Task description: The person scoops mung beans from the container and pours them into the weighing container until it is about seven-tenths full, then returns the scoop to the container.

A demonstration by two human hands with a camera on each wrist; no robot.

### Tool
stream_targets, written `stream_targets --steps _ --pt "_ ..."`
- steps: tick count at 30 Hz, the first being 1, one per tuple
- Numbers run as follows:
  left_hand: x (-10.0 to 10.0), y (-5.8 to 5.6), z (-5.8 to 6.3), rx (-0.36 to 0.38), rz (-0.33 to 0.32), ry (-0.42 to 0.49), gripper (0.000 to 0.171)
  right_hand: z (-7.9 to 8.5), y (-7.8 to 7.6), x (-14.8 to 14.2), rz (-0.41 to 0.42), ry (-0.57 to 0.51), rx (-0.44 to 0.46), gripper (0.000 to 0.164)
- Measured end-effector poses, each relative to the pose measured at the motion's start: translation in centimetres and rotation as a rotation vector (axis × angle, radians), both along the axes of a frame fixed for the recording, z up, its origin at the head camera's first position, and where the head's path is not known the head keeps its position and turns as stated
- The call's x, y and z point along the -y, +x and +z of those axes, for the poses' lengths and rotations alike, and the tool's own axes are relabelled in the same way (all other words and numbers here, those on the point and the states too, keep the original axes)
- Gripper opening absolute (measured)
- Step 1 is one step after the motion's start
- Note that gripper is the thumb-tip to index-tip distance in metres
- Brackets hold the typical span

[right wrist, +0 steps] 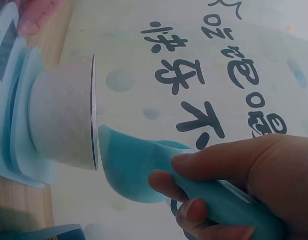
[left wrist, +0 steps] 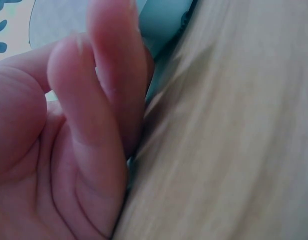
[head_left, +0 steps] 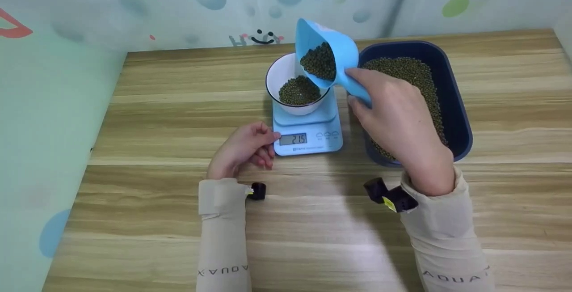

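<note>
My right hand (head_left: 400,113) grips the handle of a light-blue scoop (head_left: 346,50) that holds small dark-green beans, likely mung beans. The scoop is tilted over a white bowl (head_left: 276,75) with a dark rim; in the right wrist view its lip is right at that rim. A small heap of beans (head_left: 299,90) lies in the bowl. The bowl stands on a light-blue kitchen scale (head_left: 308,148), whose display reads about 21.5. Beside the scale's left edge rests my left hand (head_left: 248,144), fingers loosely curled, a fingertip touching the edge near the display.
A dark-blue tub (head_left: 462,135) with many more beans stands right of the scale, under my right hand and forearm. The wooden table (head_left: 152,149) meets a printed wall sheet (head_left: 178,14) at the back. Each sleeve cuff has a black wrist camera on it.
</note>
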State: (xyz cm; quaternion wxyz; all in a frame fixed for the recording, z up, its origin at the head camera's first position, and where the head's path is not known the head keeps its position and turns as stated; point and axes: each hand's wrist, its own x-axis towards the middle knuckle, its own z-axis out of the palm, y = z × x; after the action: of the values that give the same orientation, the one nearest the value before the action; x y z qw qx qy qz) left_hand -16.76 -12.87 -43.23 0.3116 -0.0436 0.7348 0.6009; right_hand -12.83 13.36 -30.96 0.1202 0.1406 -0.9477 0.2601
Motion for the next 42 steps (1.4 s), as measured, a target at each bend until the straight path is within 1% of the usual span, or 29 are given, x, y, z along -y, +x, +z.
stream_targets --steps 4,9,11,16,18,20,26,30,36,39,42 --pt "-0.1 0.1 -0.1 -0.008 0.007 0.012 0.031 -0.1 0.0 0.0 0.001 0.011 -0.018 0.037" --pt "-0.1 0.0 0.0 0.003 0.008 0.025 0.031 -0.1 0.0 0.1 0.004 0.015 -0.027 0.036" --pt "-0.1 0.1 0.2 0.012 0.004 0.025 0.03 -0.1 0.0 0.2 0.004 0.015 -0.027 0.036" --pt "-0.3 0.4 1.4 0.024 -0.006 0.017 0.026 0.0 0.0 0.1 0.001 0.021 -0.035 0.036" --pt "-0.4 0.5 1.7 0.025 -0.008 0.017 0.025 -0.1 0.0 0.1 -0.001 0.023 -0.039 0.036" --pt "-0.3 0.4 1.5 0.028 -0.007 0.019 0.025 -0.1 0.0 0.1 -0.004 0.024 -0.041 0.036" --pt "0.0 0.0 0.3 0.028 0.003 0.009 0.03 -0.1 0.0 0.1 -0.005 0.027 -0.042 0.036" --pt "0.0 0.0 0.1 0.017 0.001 -0.009 0.032 -0.2 0.0 0.1 -0.007 0.025 -0.047 0.036" --pt "-0.1 -0.1 0.0 -0.011 -0.007 -0.023 0.031 -0.4 0.0 0.1 -0.009 0.026 -0.074 0.036" --pt "-0.1 0.0 0.1 -0.002 -0.003 -0.025 0.031 -0.4 0.0 0.1 -0.012 0.022 -0.07 0.036" --pt "-0.3 0.3 1.2 0.009 -0.005 -0.023 0.028 -0.3 0.1 0.1 -0.014 0.022 -0.061 0.037"
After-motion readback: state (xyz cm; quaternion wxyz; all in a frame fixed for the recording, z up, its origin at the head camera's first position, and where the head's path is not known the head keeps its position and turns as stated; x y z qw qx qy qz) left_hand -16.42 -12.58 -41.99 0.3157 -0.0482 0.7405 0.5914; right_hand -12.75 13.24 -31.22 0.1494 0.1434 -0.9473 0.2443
